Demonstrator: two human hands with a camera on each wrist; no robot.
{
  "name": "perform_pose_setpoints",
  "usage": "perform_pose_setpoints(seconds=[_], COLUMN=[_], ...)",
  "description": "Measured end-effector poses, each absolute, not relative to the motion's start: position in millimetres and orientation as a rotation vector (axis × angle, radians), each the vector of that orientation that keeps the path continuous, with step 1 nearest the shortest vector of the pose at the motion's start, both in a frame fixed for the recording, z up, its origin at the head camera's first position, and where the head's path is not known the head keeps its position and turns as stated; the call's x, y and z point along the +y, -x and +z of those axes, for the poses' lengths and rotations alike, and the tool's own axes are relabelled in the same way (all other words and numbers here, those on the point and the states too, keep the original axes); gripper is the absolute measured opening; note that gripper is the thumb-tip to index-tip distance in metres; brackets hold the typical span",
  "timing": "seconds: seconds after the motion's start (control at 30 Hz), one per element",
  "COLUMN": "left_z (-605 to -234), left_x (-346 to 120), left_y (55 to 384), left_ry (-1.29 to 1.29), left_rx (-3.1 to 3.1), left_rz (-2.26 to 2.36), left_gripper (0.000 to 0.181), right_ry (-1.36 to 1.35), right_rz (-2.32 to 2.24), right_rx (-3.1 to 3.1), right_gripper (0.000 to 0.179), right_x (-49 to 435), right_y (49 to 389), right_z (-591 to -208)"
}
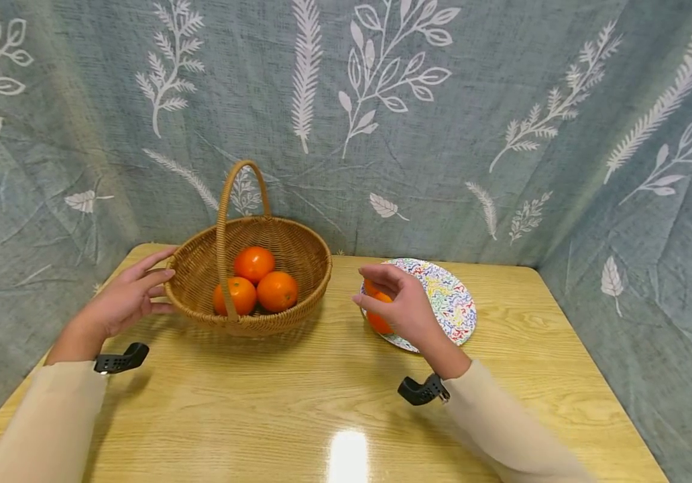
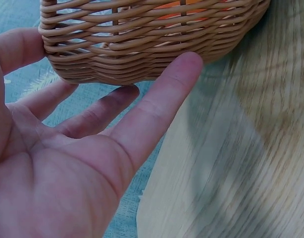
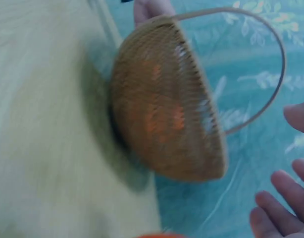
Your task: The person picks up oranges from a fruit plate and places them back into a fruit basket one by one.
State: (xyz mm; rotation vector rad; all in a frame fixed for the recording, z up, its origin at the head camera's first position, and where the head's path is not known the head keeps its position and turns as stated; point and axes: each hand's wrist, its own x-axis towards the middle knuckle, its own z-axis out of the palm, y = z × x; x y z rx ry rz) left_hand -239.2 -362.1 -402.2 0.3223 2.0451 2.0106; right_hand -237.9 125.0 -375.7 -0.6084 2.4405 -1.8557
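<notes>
Three orange fruits lie in a basket; left hand, fingers spread, touches it; right hand, fingers parted, hovers over a plate.

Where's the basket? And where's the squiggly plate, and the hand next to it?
Basket [image 1: 302, 258]: head view, on the inner wall, right side of the picture.
Squiggly plate [image 1: 451, 305]: head view, on its bare patterned right part.
Right hand [image 1: 405, 302]: head view, on the middle of the hand.
</notes>
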Motion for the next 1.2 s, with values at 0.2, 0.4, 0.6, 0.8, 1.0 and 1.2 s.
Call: perform_pose_setpoints(seconds=[0.2, 0.4, 0.6, 0.8, 1.0, 1.2], left_z=[-403.2, -403.6, -401.6, -402.0, -403.0, -402.7], left_x=[-361.3, -360.8, -359.9, -360.5, -362.3, -362.0], left_y=[240.1, 240.2, 240.1, 239.3, 239.8, 240.9], left_ry=[-0.345, -0.338, -0.335, -0.354, -0.375, -0.357], left_rx=[2.016, 1.996, 1.990, 1.974, 1.956, 1.980], left_rz=[2.045, 2.067, 2.065, 2.071, 2.087, 2.071], left_gripper=[0.069, 0.069, 0.070, 0.070, 0.068, 0.068], right_ry=[0.476, 0.359, 0.272, 0.228, 0.192, 0.191], right_rz=[-1.950, -1.990, -1.937, -1.867, -1.809, -1.767], right_rx=[2.579, 2.658, 2.710, 2.701, 2.705, 2.717], right_gripper=[0.052, 0.058, 0.067, 0.081, 0.087, 0.089], right_x=[143.2, 153.7, 159.9, 159.8, 156.8, 154.3], right_y=[230.3, 229.6, 230.2, 232.6, 235.0, 238.6], right_z=[-405.9, -432.5, -446.2, -450.2, -452.4, -452.0])
